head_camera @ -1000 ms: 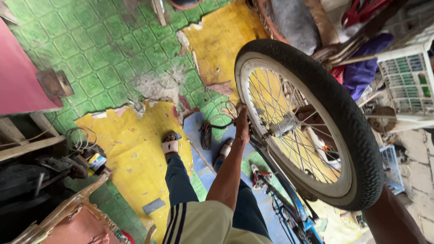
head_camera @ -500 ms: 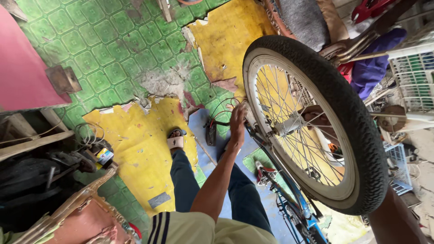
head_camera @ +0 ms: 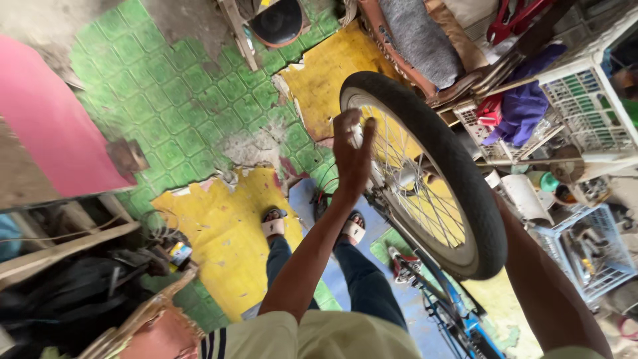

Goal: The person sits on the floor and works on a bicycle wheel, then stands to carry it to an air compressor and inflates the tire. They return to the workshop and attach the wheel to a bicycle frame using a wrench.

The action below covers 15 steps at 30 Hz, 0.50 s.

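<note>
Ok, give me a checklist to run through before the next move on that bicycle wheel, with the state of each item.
1. Left hand on the wheel: ok, fingers at the rim, by the tyre.
2. Right hand: cannot tell, only the forearm shows, passing behind the tyre.
3. Wheel mounted: ok, it sits in the blue bicycle frame, raised off the floor.
4. Spokes intact: cannot tell, too fine to judge.
5. Feet placed: ok, both sandals flat on the floor, close under the wheel.
6. Surroundings: not ok, crates and clutter crowd the wheel's far side.
</note>
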Available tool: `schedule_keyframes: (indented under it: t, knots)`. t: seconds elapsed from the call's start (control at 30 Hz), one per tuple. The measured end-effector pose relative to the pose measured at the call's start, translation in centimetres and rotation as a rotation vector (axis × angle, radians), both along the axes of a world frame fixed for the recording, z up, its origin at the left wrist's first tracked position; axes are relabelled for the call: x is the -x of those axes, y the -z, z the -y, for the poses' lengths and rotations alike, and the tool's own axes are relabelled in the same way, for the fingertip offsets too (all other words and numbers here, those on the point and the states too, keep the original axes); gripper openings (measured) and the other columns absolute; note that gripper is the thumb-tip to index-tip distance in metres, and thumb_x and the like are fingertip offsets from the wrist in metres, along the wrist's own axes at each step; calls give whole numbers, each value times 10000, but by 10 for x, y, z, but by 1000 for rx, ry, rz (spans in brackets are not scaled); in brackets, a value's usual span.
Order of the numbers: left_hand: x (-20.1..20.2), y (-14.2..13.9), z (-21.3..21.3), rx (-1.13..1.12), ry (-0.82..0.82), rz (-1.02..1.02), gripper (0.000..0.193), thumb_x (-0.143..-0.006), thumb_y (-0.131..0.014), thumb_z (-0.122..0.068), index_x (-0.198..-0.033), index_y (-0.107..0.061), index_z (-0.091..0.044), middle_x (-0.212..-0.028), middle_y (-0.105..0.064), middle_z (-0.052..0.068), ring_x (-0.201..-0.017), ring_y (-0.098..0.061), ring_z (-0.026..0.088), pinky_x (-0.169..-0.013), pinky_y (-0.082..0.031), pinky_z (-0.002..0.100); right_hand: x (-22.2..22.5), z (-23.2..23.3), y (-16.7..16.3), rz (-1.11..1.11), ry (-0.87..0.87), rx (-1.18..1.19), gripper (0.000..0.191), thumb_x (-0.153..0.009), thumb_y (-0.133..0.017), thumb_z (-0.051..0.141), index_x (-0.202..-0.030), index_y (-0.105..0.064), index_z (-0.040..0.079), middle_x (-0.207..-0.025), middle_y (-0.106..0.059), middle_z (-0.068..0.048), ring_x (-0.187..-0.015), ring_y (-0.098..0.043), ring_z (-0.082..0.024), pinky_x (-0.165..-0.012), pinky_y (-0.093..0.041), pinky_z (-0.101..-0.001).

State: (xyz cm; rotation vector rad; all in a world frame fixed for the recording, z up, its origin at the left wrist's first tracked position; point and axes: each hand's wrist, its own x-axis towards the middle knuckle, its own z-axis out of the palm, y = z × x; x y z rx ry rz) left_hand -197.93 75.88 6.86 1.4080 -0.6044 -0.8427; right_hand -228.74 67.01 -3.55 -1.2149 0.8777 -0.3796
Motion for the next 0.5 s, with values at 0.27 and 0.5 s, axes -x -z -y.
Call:
schedule_keyframes:
  t: [0.27, 0.5]
  knots:
    - [-29, -157, 17, 462, 594, 1003, 937, -714, -751, -805, -1314, -643, -93, -1254, -579, 86, -1228, -519, 273, -1142, -302, 477, -59, -9, -82, -84, -67, 133, 672, -982, -483, 553, -1365, -649, 27, -1277, -689, -177, -1157, -657, -273, -967, -536, -391]
    - [-9, -173, 23, 482, 713, 1089, 1017, -671, -704, -920, -1210, -682, -58, -1070, -538, 65, -1114, -502, 260, -1091, -334, 473, -57, -36, -208, -460, 22, 252, 703, -980, -464, 585, -1381, -647, 37, -1300, -688, -173, -1182, -650, -274, -984, -527, -392]
